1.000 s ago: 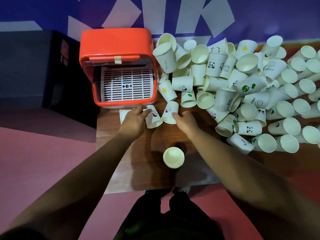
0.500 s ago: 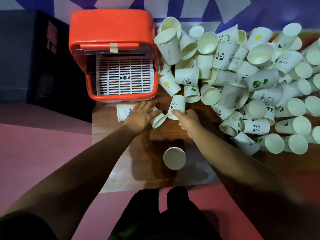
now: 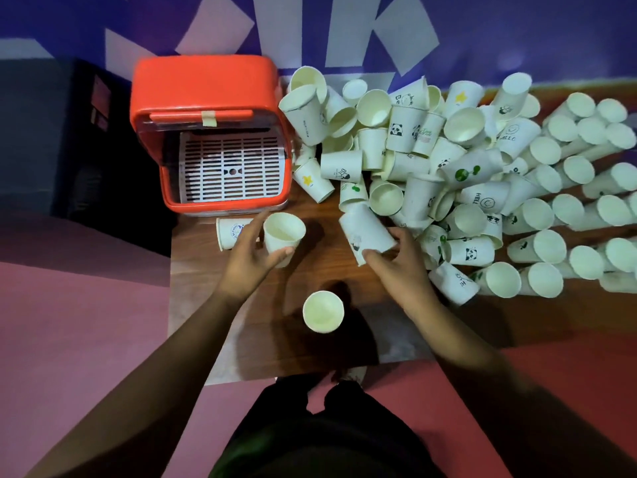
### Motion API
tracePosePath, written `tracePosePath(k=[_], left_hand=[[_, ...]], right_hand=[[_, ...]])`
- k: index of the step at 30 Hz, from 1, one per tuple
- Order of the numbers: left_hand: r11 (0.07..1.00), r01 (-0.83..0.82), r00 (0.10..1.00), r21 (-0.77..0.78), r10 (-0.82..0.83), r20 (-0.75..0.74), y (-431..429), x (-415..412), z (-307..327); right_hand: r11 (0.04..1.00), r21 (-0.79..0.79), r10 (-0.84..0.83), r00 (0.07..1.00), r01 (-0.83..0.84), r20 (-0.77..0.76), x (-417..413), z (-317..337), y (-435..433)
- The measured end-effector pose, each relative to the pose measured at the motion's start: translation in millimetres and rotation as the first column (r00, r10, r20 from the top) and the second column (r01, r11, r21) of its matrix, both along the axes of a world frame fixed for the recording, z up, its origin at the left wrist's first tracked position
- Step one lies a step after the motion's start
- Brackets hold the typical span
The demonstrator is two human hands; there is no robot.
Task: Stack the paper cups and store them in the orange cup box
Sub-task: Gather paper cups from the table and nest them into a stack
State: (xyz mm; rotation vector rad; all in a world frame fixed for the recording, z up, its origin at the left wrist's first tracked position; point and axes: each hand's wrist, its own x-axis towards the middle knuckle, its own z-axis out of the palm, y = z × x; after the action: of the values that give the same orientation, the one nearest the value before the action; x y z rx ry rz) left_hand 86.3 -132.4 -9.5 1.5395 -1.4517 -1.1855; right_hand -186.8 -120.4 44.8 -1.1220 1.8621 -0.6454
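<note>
Our left hand (image 3: 253, 267) grips an upright cup (image 3: 284, 232); our right hand (image 3: 401, 270) holds a tilted cup (image 3: 365, 232), both near the open orange cup box (image 3: 206, 84).

Wooden table (image 3: 282, 343), orange cup box (image 3: 206, 94), heap of paper cups (image 3: 465, 174), one upright cup (image 3: 323, 311)

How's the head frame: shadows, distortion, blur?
Head view: dim overall; dark shadows fall on the table beside the upright cup; fisheye bends the wall and table edges; far-right cups look soft; left-held cup and right-held cup are crisp.
</note>
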Motion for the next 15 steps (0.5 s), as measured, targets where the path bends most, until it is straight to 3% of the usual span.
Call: tracePosePath(k=[3,7,10,15], left_hand=[[0.992,-0.114,0.987,0.05,0.119,-0.104,18,-8,15],[0.963,-0.245,0.952,0.114,0.261,-0.162,39,-5,17],[0.94,-0.308,0.932,0.144,0.329,-0.154,55,4,14],[0.937,-0.33,0.921,0.112,0.346,-0.181,74,4,21]], right_hand=[[0.996,-0.049,0.079,0.995,-0.076,0.058,0,16,27],[0.963,-0.063,0.258,0.965,-0.261,-0.041,2,28,55],[0.879,-0.146,0.425,0.885,-0.454,-0.191,7,25,70],[0.718,-0.087,0.609,0.683,-0.691,-0.403,18,7,77]])
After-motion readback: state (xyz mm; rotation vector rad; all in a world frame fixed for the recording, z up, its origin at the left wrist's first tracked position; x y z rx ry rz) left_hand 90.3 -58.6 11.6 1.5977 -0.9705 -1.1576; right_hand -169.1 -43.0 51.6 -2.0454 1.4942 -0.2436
